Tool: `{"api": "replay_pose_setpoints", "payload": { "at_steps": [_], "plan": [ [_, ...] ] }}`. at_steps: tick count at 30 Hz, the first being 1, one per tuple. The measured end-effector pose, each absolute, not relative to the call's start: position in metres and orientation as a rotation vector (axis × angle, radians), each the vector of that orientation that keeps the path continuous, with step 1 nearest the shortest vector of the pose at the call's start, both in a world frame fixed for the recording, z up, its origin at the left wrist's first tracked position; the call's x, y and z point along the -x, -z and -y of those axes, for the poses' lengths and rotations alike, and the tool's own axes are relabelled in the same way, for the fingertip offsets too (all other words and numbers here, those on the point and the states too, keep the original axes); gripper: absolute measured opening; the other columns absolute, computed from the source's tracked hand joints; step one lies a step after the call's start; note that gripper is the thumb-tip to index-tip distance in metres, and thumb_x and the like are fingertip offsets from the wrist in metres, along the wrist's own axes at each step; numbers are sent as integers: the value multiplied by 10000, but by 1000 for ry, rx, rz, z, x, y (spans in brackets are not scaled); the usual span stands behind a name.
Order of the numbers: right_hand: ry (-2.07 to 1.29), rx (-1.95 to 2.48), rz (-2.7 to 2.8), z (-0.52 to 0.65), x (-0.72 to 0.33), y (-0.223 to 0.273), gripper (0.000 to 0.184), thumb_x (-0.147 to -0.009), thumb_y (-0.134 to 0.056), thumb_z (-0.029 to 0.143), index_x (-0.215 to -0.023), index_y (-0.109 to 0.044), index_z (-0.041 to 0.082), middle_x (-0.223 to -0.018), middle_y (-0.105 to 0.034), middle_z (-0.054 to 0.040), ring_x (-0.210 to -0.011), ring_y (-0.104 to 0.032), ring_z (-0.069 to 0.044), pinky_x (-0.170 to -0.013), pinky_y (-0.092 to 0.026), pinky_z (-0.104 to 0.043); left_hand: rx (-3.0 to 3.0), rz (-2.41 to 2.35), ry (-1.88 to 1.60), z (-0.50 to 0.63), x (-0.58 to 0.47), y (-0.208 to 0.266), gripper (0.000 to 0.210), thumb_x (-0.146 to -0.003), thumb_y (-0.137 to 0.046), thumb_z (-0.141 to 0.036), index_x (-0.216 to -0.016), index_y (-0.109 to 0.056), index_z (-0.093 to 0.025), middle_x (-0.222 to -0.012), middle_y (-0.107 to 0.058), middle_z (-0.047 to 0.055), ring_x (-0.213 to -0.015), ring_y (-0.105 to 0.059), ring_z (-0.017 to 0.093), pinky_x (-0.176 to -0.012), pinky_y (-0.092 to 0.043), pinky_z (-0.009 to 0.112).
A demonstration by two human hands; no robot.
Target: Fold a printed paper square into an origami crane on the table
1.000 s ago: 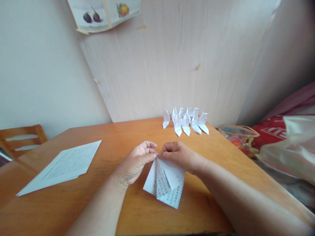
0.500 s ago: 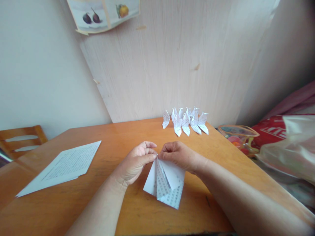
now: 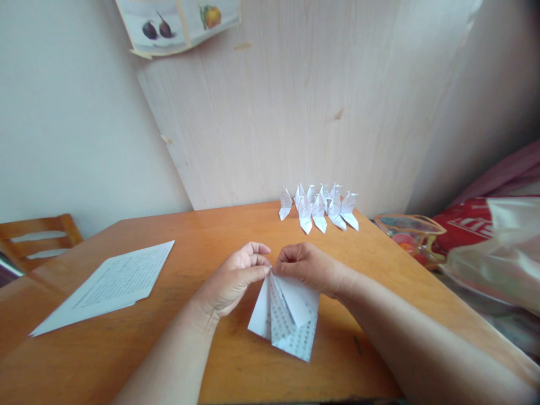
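A partly folded sheet of printed paper [image 3: 291, 320] hangs between my hands over the table, its pleats fanning out downward from a narrow top point. My left hand [image 3: 242, 274] pinches that top point between thumb and forefinger, the other fingers curled loosely. Close beside it, my right hand [image 3: 306, 267] is closed on the upper right of the same paper, thumb and fingers pressed together at the tip. The fingertips of both hands nearly meet there, and the fold between them is hidden.
Several folded paper birds [image 3: 320, 209] stand at the table's back edge. A stack of printed sheets [image 3: 113, 284] lies on the left of the wooden table [image 3: 169, 360]. Beyond the right edge are a clear basket-like bag [image 3: 409, 225] and plastic bags [image 3: 502, 253]. A chair [image 3: 40, 239] stands at far left.
The folded paper and both hands have shifted very slightly right in view, as has the whole scene. The grip on the paper looks the same.
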State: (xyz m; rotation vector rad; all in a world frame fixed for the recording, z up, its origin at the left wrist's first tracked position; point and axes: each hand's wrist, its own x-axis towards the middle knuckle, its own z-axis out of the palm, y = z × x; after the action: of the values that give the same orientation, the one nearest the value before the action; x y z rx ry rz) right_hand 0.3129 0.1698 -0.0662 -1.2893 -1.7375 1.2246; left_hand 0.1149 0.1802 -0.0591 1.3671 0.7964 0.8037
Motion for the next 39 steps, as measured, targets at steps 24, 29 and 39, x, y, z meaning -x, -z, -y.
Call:
{"api": "replay_pose_setpoints", "payload": {
  "at_steps": [24, 29, 39],
  "plan": [
    [-1383, 1282, 1657, -166, -312, 60, 134, -807, -601, 304, -769, -585, 176, -592, -509, 33, -471, -440, -89, -424, -344, -208, -1381, -811, -793, -182, -115, 62, 308, -833, -655, -140, -1101, -517, -199, -859, -573, -20, -800, -519, 120, -792, -367, 279],
    [-1396, 1308, 1636, -164, -310, 54, 173, -816, -587, 312, -712, -556, 177, -564, -476, 40, -464, -425, -80, -421, -326, -203, -1362, -811, -806, -182, -116, 61, 307, -822, -683, -161, -1082, -524, -195, -863, -591, -11, -809, -542, 133, -791, -381, 280],
    [-1498, 1333, 1697, -163, -311, 62, 432, -724, -730, 585, -738, -599, 173, -599, -551, 21, -480, -446, -87, -431, -337, -218, -1376, -826, -823, -181, -117, 58, 320, -796, -683, -152, -1071, -525, -192, -829, -599, -16, -776, -548, 133, -758, -386, 279]
  ]
}}
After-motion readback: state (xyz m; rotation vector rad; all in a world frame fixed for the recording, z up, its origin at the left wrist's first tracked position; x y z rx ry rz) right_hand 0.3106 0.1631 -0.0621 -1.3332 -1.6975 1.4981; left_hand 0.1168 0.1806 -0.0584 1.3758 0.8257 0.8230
